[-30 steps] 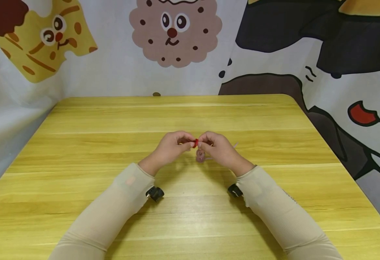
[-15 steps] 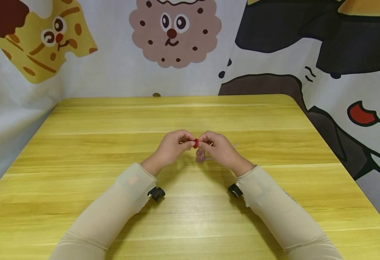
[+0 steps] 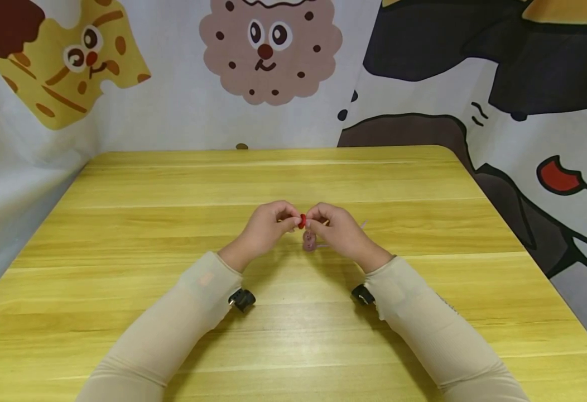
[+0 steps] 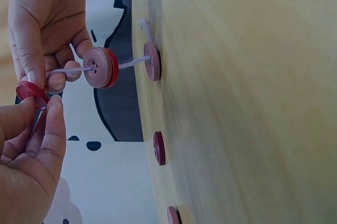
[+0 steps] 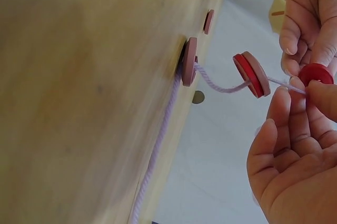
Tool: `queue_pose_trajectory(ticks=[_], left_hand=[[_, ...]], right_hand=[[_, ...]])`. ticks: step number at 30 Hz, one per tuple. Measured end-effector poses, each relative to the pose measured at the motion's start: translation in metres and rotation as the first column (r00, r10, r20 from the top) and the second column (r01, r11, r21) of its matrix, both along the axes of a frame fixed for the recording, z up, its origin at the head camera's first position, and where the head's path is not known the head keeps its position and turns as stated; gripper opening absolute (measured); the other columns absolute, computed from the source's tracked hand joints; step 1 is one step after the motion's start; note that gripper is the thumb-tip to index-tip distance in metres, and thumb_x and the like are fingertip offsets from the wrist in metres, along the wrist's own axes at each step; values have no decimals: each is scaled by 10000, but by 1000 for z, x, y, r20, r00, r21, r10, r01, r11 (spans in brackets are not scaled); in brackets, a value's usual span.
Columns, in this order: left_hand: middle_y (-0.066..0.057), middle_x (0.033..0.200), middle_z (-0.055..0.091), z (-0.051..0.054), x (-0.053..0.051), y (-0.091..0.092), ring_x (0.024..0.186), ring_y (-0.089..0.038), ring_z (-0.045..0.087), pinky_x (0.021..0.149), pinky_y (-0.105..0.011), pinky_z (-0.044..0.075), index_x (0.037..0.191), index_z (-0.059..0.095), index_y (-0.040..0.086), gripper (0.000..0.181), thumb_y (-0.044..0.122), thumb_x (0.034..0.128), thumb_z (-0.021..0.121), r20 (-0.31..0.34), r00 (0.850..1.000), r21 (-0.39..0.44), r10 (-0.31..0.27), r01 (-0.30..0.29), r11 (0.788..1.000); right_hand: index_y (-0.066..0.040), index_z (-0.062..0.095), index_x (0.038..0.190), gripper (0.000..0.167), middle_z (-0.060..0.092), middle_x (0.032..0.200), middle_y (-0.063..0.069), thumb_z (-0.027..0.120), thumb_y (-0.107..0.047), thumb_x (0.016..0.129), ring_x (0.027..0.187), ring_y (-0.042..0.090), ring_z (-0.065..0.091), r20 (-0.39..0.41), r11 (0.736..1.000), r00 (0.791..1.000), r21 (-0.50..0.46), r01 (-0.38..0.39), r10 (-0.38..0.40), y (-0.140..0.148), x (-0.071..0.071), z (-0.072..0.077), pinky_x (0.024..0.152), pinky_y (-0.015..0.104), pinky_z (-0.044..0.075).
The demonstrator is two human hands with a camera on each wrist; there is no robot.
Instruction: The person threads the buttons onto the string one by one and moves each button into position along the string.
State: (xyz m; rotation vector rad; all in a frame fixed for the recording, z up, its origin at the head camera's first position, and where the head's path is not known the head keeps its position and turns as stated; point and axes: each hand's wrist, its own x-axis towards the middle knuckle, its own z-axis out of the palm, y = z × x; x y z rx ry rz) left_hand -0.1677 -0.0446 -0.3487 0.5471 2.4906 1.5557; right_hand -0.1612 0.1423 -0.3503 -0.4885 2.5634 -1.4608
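Note:
Between finger and thumb my left hand (image 3: 263, 229) pinches a red button (image 4: 31, 95), above the table. My right hand (image 3: 341, 230) meets it, its fingertips pinching a pale purple string (image 5: 287, 84) beside the red button (image 5: 316, 73). Whether the string passes through that button is hidden by the fingers. Below the right fingers a pink button and a red button (image 5: 253, 74) hang face to face on the string. Lower down, another pink button (image 4: 152, 61) with the string through it stands on edge at the table surface; the string trails on along the wood.
In the left wrist view, a dark red button (image 4: 159, 148) and a pink button (image 4: 173, 215) are by the table surface. A pink button (image 5: 209, 22) shows in the right wrist view. Behind the wooden table (image 3: 293, 346) hangs a printed cloth (image 3: 173, 111).
My left hand has shifted very slightly up and to the right, and the red button at the fingertips has turned a little. My right hand has stayed nearly still.

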Motion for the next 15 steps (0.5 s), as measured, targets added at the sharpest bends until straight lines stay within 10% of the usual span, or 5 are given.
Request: queue_pose_trajectory(ticks=[15], left_hand=[[-61, 963, 652, 2, 1, 1, 876, -203, 598, 753, -321, 497, 964, 634, 60, 96, 126, 979, 566, -20, 1000, -30, 12, -13, 999]], right_hand=[[-14, 613, 1008, 124, 653, 861, 191, 540, -113, 995, 797, 362, 642, 79, 992, 996, -118, -35, 44, -2, 1, -1, 756, 494, 546]])
